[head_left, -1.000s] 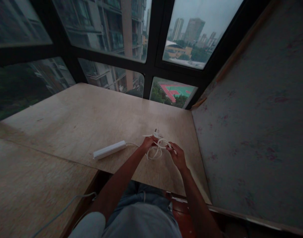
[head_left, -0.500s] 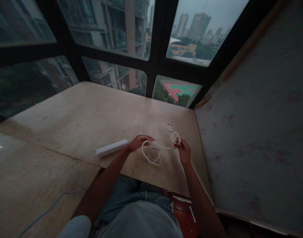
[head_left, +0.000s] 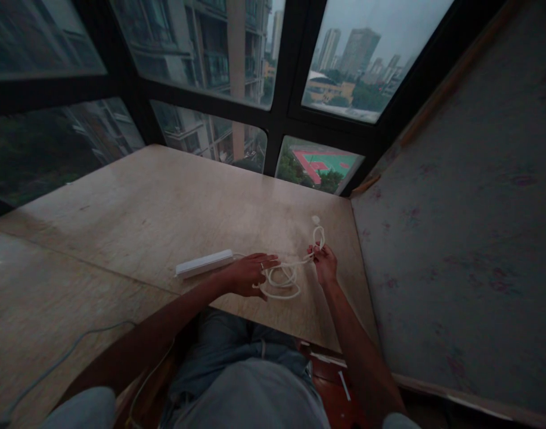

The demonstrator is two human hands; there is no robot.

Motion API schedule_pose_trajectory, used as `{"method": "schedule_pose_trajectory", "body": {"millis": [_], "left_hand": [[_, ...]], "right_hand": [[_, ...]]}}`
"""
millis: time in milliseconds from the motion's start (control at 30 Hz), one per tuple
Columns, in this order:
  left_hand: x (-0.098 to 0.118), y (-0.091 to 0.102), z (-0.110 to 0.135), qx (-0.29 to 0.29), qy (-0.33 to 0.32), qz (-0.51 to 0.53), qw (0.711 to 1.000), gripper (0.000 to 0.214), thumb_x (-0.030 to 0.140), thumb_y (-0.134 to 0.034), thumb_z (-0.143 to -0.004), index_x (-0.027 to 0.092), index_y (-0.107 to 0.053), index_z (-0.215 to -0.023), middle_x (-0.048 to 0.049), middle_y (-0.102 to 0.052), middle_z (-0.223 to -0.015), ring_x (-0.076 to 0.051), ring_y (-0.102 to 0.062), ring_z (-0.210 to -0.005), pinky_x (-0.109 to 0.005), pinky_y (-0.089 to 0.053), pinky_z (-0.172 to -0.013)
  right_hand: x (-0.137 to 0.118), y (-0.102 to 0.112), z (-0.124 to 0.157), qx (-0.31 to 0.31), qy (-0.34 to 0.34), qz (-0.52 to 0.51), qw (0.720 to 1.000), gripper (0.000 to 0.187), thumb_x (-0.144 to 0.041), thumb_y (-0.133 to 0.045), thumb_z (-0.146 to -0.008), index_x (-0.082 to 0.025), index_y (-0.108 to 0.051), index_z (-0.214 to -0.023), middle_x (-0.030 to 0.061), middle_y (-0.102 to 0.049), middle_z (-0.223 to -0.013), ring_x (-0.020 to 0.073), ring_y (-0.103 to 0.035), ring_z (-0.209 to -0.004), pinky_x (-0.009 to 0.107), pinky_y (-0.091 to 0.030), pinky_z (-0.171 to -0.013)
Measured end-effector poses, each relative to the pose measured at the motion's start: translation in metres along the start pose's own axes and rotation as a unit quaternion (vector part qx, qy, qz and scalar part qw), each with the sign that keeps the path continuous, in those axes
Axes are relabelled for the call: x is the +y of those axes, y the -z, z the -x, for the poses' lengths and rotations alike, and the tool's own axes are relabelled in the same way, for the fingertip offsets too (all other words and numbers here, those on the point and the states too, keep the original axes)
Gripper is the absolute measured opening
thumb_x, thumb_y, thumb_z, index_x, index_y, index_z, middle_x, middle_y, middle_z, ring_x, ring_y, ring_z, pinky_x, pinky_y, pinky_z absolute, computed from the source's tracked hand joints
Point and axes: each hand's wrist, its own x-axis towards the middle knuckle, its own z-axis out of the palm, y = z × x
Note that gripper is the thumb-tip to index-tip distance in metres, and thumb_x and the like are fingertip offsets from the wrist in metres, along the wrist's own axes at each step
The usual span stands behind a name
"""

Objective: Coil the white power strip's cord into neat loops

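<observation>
A long white power strip (head_left: 204, 263) lies on the table (head_left: 201, 196), left of my hands. Its white cord (head_left: 284, 295) is gathered in loose loops on the tabletop. My left hand (head_left: 247, 275) rests by these loops, its fingers stretched out and apart and touching the cord. My right hand (head_left: 325, 264) pinches the cord between thumb and fingers, where a small loop rises above the fingertips. Past that loop is the cord's plug (head_left: 316, 220), blurred by motion.
Dark-framed windows (head_left: 279, 98) border the table's far side. At the right stands a wall with flowered paper (head_left: 452, 238). A thin grey cable (head_left: 71, 348) runs over the table at lower left. The table's front edge is close to my lap.
My left hand has turned and spread over the loops, which have shifted and spread a little. My right hand has moved slightly left and away from me, and the plug has moved farther off.
</observation>
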Motion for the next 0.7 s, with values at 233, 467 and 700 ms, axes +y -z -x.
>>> {"method": "schedule_pose_trajectory", "body": {"millis": [233,467,700], "left_hand": [[-0.013,-0.019,-0.015,0.248,0.316,0.353,0.845,0.047,0.057,-0.054,-0.083,0.017,-0.066,-0.06,-0.0131,-0.075,-0.087,-0.027,-0.07,-0.087,-0.04,-0.049,-0.086],[-0.025,-0.03,-0.023,0.328,0.475,0.668,0.469,0.047,0.05,-0.061,-0.082,0.016,-0.05,-0.052,-0.0047,-0.066,-0.058,-0.019,-0.07,-0.065,-0.03,-0.052,-0.069],[-0.016,-0.037,-0.037,0.294,0.479,0.685,0.464,0.03,0.038,-0.067,-0.079,0.014,-0.058,-0.064,-0.0027,-0.063,-0.061,-0.016,-0.063,-0.049,-0.031,-0.054,-0.057]], "right_hand": [[0.013,-0.006,0.004,-0.036,0.031,0.058,0.997,0.034,-0.039,-0.073,-0.065,-0.019,-0.061,-0.089,0.0007,-0.069,-0.079,0.0175,-0.069,-0.08,0.034,-0.053,-0.08],[-0.011,0.017,0.028,-0.103,0.077,0.161,0.979,0.024,-0.038,-0.072,-0.071,-0.02,-0.068,-0.087,0.0025,-0.072,-0.085,0.0193,-0.067,-0.083,0.035,-0.05,-0.084],[-0.043,0.019,0.042,-0.306,0.236,0.43,0.816,0.031,-0.034,-0.05,-0.091,-0.024,-0.066,-0.116,0.0072,-0.073,-0.103,0.0219,-0.065,-0.095,0.037,-0.046,-0.089]]}}
